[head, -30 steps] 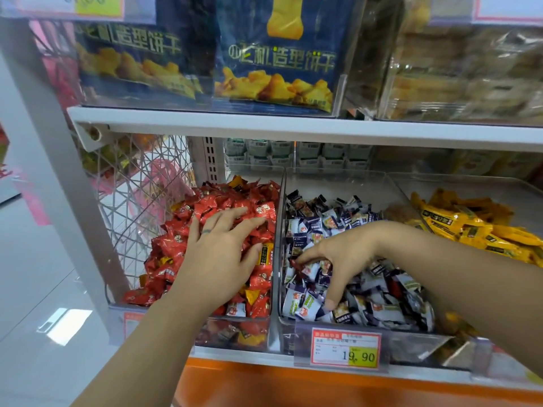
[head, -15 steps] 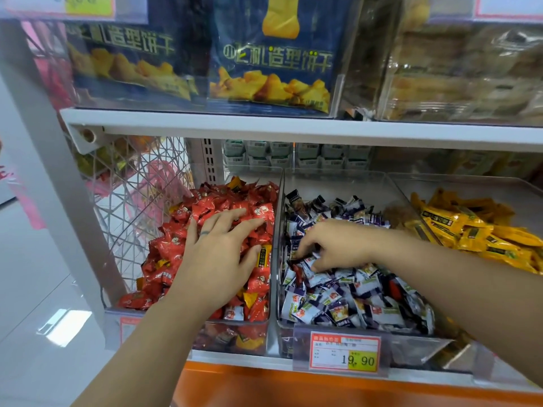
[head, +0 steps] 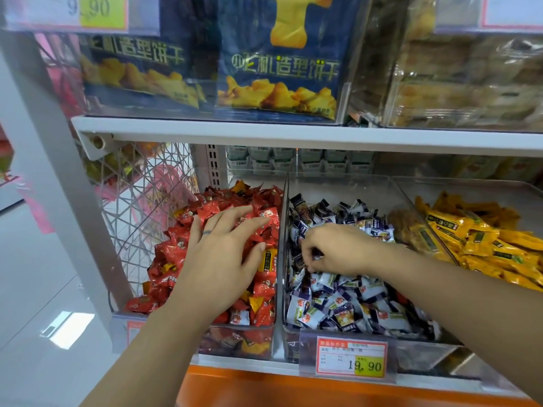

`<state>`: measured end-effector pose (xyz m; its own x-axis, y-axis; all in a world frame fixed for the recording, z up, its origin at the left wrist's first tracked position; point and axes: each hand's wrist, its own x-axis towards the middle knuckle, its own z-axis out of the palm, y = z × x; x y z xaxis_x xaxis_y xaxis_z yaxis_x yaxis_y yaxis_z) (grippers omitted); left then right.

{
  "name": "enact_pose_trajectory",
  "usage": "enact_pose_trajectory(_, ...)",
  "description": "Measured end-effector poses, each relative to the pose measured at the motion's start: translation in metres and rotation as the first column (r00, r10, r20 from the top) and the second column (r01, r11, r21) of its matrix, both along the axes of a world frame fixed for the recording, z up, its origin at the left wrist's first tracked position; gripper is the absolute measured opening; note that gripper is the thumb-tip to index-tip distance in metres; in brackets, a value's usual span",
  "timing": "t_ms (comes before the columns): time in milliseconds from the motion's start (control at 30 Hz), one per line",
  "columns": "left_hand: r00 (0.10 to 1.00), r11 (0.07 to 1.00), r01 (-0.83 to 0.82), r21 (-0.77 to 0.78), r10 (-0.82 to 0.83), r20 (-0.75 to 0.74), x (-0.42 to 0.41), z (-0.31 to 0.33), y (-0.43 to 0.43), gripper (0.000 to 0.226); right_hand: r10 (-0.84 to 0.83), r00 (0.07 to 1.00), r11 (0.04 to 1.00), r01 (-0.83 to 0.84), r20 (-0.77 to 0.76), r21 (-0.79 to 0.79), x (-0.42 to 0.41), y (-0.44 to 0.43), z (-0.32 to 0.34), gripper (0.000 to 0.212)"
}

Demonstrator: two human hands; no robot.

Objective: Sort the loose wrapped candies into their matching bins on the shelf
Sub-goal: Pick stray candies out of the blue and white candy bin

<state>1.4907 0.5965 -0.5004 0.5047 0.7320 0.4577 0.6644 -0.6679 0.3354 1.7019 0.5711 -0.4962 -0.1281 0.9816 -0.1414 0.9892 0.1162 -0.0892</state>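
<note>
Three clear bins sit side by side on the lower shelf. The left bin [head: 274, 336] is heaped with red wrapped candies [head: 173, 251], with a few yellow [head: 269, 259] and white ones mixed in. My left hand [head: 226, 251] rests flat on that heap, fingers spread. The middle bin [head: 286, 201] holds white-and-purple wrapped candies [head: 346, 306]. My right hand [head: 335, 249] is in this bin with its fingers curled down into the pile, pinching at a candy I cannot make out. The right bin [head: 411, 201] holds yellow wrapped candies [head: 482, 239].
A white shelf board [head: 293, 133] hangs close above the bins, carrying blue snack bags [head: 279, 69]. A white upright post [head: 55, 160] and a wire mesh panel [head: 141, 198] border the left side. A price tag reading 19.90 [head: 351, 359] hangs on the middle bin's front.
My right hand has drawn back toward the middle of the white-and-purple pile and curled its fingers in. My left hand stays on the red candies.
</note>
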Motion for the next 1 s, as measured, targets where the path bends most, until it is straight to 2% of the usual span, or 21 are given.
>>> enact_pose_trajectory(33,1.000,1.000,0.002,0.013,-0.003,0.020,-0.001,0.000,0.000,0.040,0.003,1.000,1.000,-0.003,-0.016,-0.015,0.001,-0.001,0.003,0.005)
enact_pose_trajectory(100,0.999,1.000,0.001,0.028,-0.002,0.042,-0.002,0.000,0.000,0.039,0.015,1.000,0.998,-0.015,0.007,-0.054,-0.002,-0.004,0.003,0.020)
enact_pose_trajectory(167,0.999,1.000,0.001,0.028,-0.003,0.047,-0.002,0.000,-0.001,0.038,0.071,0.989,0.995,-0.062,0.127,-0.078,-0.009,-0.004,-0.006,0.037)
enact_pose_trajectory(233,0.999,1.000,0.006,0.007,-0.006,0.034,-0.003,0.001,-0.004,0.039,0.105,0.964,0.994,-0.091,0.245,-0.068,-0.014,-0.001,-0.014,0.045)
enact_pose_trajectory(300,1.000,1.000,0.011,-0.015,-0.011,0.012,-0.005,0.001,-0.005,0.039,0.085,0.960,0.996,-0.075,0.266,-0.048,-0.015,0.002,-0.015,0.045)
enact_pose_trajectory(400,1.000,0.999,0.012,-0.035,-0.012,0.011,-0.008,0.001,-0.005,0.039,0.059,0.974,0.998,-0.056,0.217,-0.020,-0.012,0.003,-0.012,0.038)
enact_pose_trajectory(567,0.998,1.000,0.029,-0.008,-0.028,0.049,-0.010,0.005,-0.004,0.036,-0.039,0.999,0.998,0.040,-0.015,0.057,0.003,-0.008,0.005,0.014)
enact_pose_trajectory(700,0.986,0.995,0.089,0.045,-0.095,0.140,-0.005,0.008,-0.010,0.031,-0.096,0.965,0.982,0.132,-0.246,0.133,0.008,-0.023,0.031,0.010)
enact_pose_trajectory(833,0.969,0.983,0.174,0.065,-0.183,0.166,0.007,0.009,-0.020,0.036,-0.061,0.886,0.955,0.187,-0.459,0.232,-0.002,-0.034,0.046,0.011)
enact_pose_trajectory(933,0.961,0.979,0.193,0.064,-0.202,0.189,0.015,0.011,-0.023,0.038,0.047,0.757,0.950,0.168,-0.652,0.264,-0.021,-0.038,0.052,0.011)
enact_pose_trajectory(1000,0.936,0.978,0.194,0.075,-0.207,0.285,0.015,0.014,-0.021,0.033,0.083,0.686,0.950,0.164,-0.723,0.264,-0.029,-0.040,0.054,0.009)
